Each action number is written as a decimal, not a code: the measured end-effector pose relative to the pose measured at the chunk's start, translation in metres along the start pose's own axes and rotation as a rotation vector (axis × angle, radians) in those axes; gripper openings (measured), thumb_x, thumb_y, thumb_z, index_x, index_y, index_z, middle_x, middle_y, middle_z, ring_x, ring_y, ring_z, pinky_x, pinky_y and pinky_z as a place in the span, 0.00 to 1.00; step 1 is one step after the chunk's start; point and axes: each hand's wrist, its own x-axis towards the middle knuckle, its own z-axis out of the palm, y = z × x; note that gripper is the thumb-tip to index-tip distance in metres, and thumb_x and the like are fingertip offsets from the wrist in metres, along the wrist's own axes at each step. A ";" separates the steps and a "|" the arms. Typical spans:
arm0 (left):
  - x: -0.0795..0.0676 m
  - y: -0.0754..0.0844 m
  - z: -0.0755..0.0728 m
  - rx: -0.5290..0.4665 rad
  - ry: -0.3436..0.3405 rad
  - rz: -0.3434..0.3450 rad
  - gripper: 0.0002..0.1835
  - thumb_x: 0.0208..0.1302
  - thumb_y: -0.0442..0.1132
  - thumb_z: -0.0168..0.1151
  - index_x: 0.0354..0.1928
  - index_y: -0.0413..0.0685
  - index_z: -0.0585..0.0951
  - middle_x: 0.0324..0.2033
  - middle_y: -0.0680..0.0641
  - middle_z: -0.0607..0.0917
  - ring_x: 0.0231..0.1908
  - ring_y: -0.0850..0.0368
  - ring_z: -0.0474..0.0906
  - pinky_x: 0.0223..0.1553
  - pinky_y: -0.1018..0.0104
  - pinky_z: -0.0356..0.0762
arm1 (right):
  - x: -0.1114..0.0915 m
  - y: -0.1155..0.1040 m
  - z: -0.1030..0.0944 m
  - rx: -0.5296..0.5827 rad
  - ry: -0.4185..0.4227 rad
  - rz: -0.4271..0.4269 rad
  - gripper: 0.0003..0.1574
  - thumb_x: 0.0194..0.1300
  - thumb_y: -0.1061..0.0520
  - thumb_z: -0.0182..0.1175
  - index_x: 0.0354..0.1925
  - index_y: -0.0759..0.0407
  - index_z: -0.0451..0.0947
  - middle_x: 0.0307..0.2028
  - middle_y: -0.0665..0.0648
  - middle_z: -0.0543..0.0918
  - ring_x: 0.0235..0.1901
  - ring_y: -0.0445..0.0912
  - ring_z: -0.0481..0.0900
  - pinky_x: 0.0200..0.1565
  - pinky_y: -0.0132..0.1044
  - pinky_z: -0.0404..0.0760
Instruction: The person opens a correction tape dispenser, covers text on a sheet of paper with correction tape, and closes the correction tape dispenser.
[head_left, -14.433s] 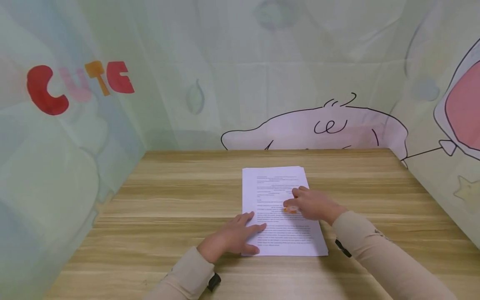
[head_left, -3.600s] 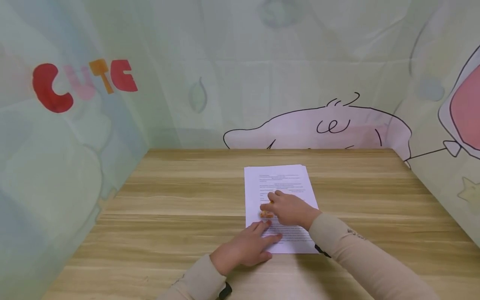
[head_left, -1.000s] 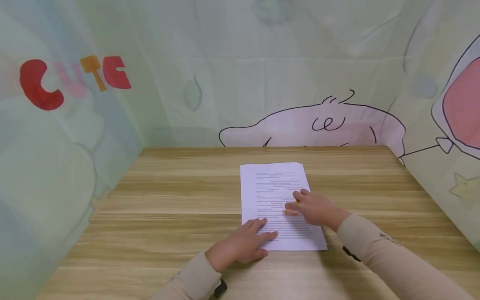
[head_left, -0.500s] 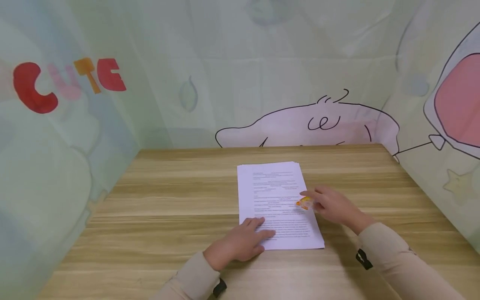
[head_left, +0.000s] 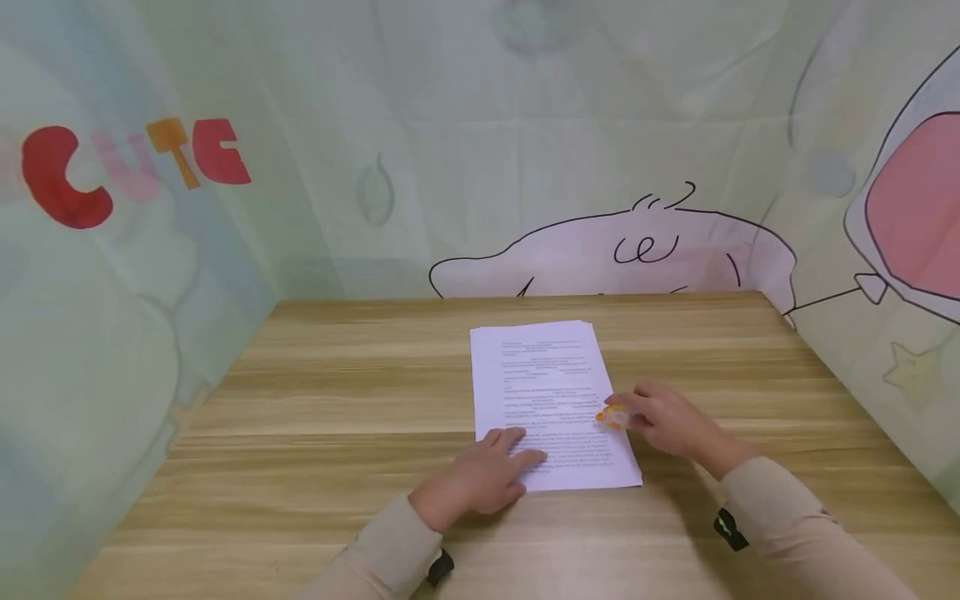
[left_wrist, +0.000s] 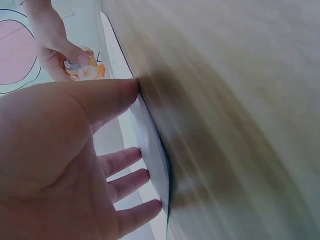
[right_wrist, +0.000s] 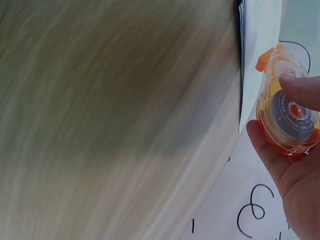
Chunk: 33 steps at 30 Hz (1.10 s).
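A stack of printed white paper [head_left: 540, 358] lies on the table. My left hand [head_left: 487, 473] rests with spread fingers on its lower left part; the left wrist view shows the fingertips at the paper's edge. My right hand [head_left: 675, 422] is at the right edge of the stack and holds a see-through orange correction tape [head_left: 614, 416] between thumb and fingers. In the right wrist view the correction tape [right_wrist: 291, 107] shows its dark round reel and orange tip, with the thumb across its side. The tip points toward the printed lines.
The wood-grain table [head_left: 352, 383] extends around the stack on all sides. A printed cloth backdrop [head_left: 480, 167] stands behind the table and along both sides.
Earlier my right hand held the correction tape down over the middle of the page; it has since drawn back to the right edge. My left hand has stayed on the paper, shifting slightly.
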 end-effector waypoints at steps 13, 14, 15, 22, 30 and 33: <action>0.014 0.026 -0.003 0.102 0.017 0.048 0.27 0.64 0.50 0.53 0.65 0.68 0.64 0.66 0.49 0.61 0.64 0.53 0.59 0.60 0.57 0.66 | 0.025 -0.013 0.004 -0.112 -0.029 -0.079 0.21 0.54 0.67 0.60 0.45 0.50 0.80 0.30 0.52 0.74 0.25 0.42 0.68 0.28 0.32 0.70; 0.016 0.027 -0.004 0.103 0.020 0.046 0.27 0.64 0.50 0.53 0.65 0.69 0.64 0.66 0.49 0.61 0.64 0.53 0.59 0.59 0.57 0.66 | 0.027 -0.014 0.004 -0.119 -0.030 -0.084 0.21 0.54 0.67 0.60 0.45 0.49 0.81 0.29 0.51 0.73 0.24 0.41 0.66 0.26 0.30 0.68; 0.017 0.029 -0.004 0.105 0.018 0.041 0.27 0.64 0.50 0.54 0.65 0.70 0.63 0.66 0.49 0.61 0.64 0.53 0.59 0.58 0.56 0.67 | 0.028 -0.014 0.005 -0.128 -0.035 -0.085 0.21 0.54 0.67 0.59 0.44 0.48 0.81 0.28 0.50 0.72 0.23 0.41 0.65 0.25 0.29 0.66; 0.024 0.036 -0.005 0.120 -0.038 -0.016 0.25 0.65 0.49 0.53 0.64 0.73 0.64 0.66 0.50 0.62 0.63 0.52 0.61 0.51 0.60 0.74 | 0.032 -0.015 0.009 -0.157 -0.078 -0.106 0.20 0.55 0.66 0.59 0.44 0.46 0.80 0.27 0.51 0.72 0.21 0.41 0.63 0.23 0.28 0.64; 0.026 0.037 -0.005 0.116 -0.085 -0.043 0.25 0.65 0.48 0.52 0.64 0.75 0.64 0.66 0.51 0.62 0.63 0.52 0.60 0.50 0.58 0.75 | 0.032 -0.017 0.010 -0.202 -0.120 -0.148 0.22 0.54 0.67 0.60 0.46 0.47 0.79 0.30 0.53 0.72 0.23 0.42 0.64 0.25 0.30 0.68; 0.026 0.037 -0.004 0.118 -0.079 -0.048 0.25 0.65 0.48 0.52 0.64 0.75 0.64 0.66 0.51 0.62 0.63 0.52 0.60 0.52 0.57 0.74 | 0.034 -0.019 0.008 -0.227 -0.131 -0.177 0.23 0.53 0.67 0.60 0.47 0.48 0.78 0.32 0.55 0.72 0.24 0.43 0.66 0.26 0.32 0.71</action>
